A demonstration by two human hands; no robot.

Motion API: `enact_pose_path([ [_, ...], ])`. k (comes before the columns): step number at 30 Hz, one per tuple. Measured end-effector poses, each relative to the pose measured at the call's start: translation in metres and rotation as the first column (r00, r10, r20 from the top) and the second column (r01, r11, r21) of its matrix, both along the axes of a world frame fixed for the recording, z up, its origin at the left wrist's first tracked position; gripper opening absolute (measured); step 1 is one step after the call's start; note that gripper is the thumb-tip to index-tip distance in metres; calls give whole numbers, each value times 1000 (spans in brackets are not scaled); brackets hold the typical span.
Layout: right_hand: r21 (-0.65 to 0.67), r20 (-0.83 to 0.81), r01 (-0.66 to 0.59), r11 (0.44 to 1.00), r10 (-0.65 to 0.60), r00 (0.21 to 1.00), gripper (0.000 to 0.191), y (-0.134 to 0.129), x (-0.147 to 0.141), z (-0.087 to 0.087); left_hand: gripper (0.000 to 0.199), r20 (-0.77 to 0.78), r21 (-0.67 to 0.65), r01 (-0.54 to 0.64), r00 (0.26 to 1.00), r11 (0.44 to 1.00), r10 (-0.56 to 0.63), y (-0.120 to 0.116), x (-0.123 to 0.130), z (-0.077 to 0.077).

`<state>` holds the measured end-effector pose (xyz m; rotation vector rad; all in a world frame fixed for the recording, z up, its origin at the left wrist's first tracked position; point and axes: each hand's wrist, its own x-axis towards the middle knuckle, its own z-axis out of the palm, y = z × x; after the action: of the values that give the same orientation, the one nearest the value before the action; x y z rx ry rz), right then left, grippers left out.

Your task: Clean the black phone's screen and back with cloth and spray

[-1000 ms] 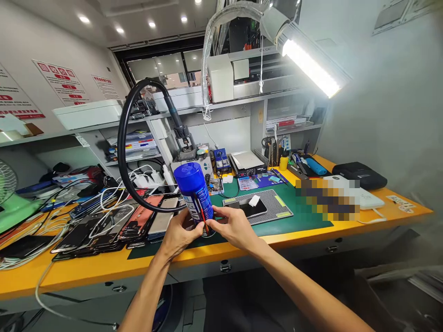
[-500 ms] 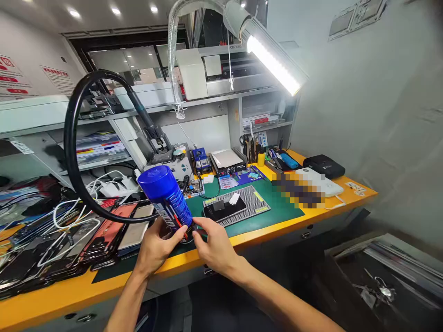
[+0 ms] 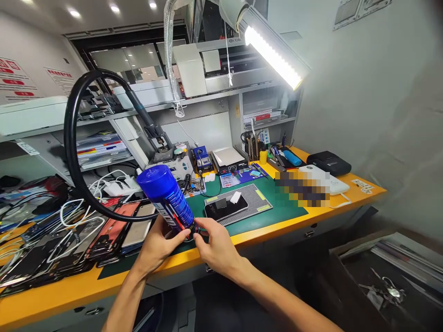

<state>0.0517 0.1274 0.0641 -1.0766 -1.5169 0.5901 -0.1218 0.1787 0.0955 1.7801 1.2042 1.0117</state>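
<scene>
A blue spray can (image 3: pixel 175 207) with a blue cap leans to the left above the desk's front edge. My left hand (image 3: pixel 157 244) is wrapped round its lower part, thumb across the front. At the can's bottom right, my right hand (image 3: pixel 212 242) grips the lower end with thumb and fingers. Behind the hands, a black phone (image 3: pixel 224 210) lies on a grey perforated plate (image 3: pixel 258 196), with a small dark piece and a small white piece (image 3: pixel 236 197) on it. A green mat (image 3: pixel 282 207) is under the plate.
Stacked phones and screens (image 3: pixel 69 249) with white cables cover the left side. A black hose (image 3: pixel 69 138) loops over them. A bright lamp (image 3: pixel 272 55) hangs above. Toward the back stand a blue device (image 3: pixel 202 159) and a yellow bottle (image 3: pixel 263 156). An open box (image 3: pixel 408 276) is at lower right.
The view has shifted slightly, so the desk items at right appear a little farther right. Both hands keep their hold on the can, which has hardly moved.
</scene>
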Motion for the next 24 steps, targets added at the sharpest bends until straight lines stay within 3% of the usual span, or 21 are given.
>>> enact_pose_path([
  [4,45,3,-57,997,57,998,46,16,5,10,53,-16,42,15,1000,999,-14,-1,2,0],
  [9,-27,-97,-218,976,215,972,57,39,9,12,45,-41,47,15,999,999,-13,-4,2,6],
  [14,-29,-182,-294,955,284,941,51,38,12,14,46,-49,46,6,999,999,-4,-7,0,6],
  [19,-34,-127,-295,955,288,949,48,32,15,24,45,-43,67,20,999,998,-17,-7,0,3],
  [24,-40,-130,-213,976,206,970,49,38,10,17,38,-51,99,30,998,995,-25,-6,1,6],
])
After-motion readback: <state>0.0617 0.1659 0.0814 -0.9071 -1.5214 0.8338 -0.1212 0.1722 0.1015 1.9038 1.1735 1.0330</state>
